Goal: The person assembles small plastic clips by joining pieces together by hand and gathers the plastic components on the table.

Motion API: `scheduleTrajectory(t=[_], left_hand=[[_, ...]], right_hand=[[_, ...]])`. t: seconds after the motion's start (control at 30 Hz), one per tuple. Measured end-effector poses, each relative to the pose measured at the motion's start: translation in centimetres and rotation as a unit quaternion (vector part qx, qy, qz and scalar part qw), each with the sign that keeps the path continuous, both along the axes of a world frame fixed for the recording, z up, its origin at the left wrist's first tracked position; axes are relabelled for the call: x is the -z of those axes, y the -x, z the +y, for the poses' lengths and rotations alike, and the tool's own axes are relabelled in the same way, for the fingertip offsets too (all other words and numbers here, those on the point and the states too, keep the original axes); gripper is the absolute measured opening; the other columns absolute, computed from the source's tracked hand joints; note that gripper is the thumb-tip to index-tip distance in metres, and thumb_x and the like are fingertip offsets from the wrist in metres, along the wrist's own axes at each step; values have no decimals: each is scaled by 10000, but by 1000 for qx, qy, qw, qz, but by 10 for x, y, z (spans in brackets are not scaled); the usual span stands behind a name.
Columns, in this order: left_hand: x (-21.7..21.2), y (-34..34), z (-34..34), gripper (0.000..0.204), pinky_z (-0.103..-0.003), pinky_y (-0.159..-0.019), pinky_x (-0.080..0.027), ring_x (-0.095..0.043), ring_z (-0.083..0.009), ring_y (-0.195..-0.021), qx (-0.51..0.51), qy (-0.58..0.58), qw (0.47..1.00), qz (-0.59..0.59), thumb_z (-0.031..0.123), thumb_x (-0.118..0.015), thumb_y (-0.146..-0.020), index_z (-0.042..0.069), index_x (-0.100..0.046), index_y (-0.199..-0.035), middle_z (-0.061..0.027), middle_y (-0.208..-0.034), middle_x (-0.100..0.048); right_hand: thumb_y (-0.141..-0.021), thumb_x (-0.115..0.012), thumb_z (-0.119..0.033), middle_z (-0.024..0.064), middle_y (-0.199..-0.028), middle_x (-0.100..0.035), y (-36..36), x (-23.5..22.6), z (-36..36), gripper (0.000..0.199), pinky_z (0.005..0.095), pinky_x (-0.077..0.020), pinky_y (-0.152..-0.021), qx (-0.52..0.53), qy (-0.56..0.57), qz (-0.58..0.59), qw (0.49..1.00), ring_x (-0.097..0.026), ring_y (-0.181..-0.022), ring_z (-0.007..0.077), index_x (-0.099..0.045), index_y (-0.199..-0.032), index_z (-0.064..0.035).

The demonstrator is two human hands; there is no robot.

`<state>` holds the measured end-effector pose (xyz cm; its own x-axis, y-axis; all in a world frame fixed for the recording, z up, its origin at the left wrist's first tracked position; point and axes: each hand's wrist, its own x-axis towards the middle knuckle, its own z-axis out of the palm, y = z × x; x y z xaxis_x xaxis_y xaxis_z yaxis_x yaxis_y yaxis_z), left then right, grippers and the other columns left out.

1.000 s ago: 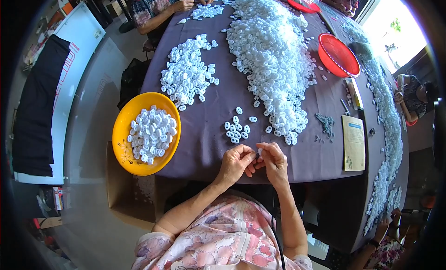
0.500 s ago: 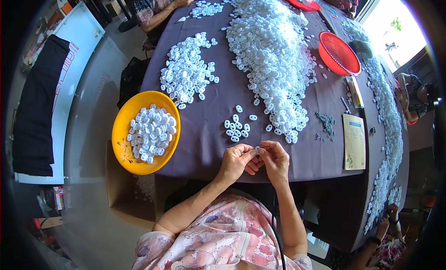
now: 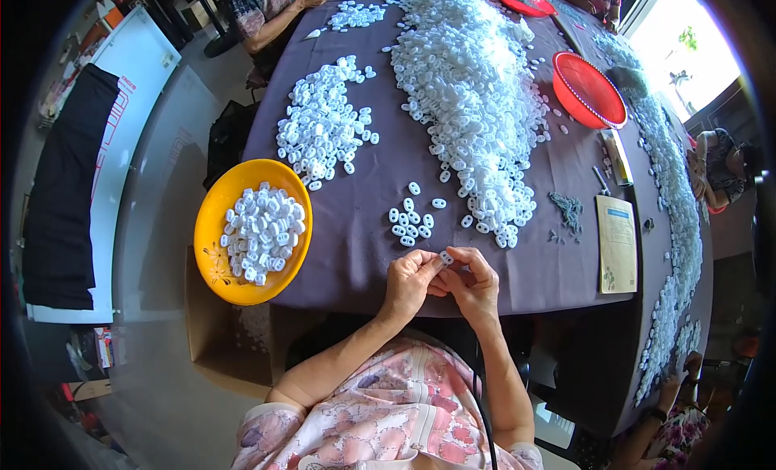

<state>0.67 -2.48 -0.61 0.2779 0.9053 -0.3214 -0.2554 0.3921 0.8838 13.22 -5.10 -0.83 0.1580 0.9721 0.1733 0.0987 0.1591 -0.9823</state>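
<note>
Both hands [image 3: 443, 278] pinched one white plastic piece [image 3: 446, 257], a yellow bowl [image 3: 212, 227] left of them part-filled, a large heap [image 3: 469, 90] beyond unworked.

**Camera Arrangement: Single Head-Worn Fisheye View**

One view was supplied. The head camera looked steeply down from above the seated person, facing toward 12 o'clock across the purple table [image 3: 364, 227]. The near table edge lay close below the lens; the far end curved away at 12 to 1 o'clock. Straight edges bent toward the dark circular rim.
</note>
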Motion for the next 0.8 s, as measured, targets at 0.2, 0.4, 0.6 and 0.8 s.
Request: scheduleTrajectory(t=[0.2,0.4,0.6,0.8], left_hand=[[5,-3,2,208,-216,-523,-535,-622,-97,-604,-11,15,1000,0,184,-579,-914,-13,-630,-874,-51,-741,-641],[2,-3,2,210,-217,-523,-536,-610,-81,-610,2,5,1000,11,186,-587,-911,-12,-639,-864,-32,-729,-632],[9,-5,2,207,-219,-526,-535,-583,-63,-596,-22,-3,1000,-2,176,-593,-907,-16,-638,-845,-19,-710,-619],[0,-4,4,215,-228,-519,-544,-588,-75,-594,1,12,1000,9,178,-572,-917,-15,-631,-840,-28,-704,-614]], right_hand=[[-725,-673,54,90,-939,-607,1,0,1,314,252,-505,-608,35,-12,-110,993,-626,-727,170,-607,-1022,-25],[-730,-649,45,112,-940,-603,-2,-2,0,292,276,-502,-594,20,-33,-158,987,-628,-714,210,-601,-1009,-24],[-679,-628,41,129,-944,-584,3,-10,2,342,366,-491,-724,47,-78,-268,959,-582,-846,301,-583,-1011,-26],[-685,-641,-5,129,-949,-578,-4,-9,7,323,382,-478,-742,20,-98,-301,948,-567,-862,326,-584,-1002,-32]])
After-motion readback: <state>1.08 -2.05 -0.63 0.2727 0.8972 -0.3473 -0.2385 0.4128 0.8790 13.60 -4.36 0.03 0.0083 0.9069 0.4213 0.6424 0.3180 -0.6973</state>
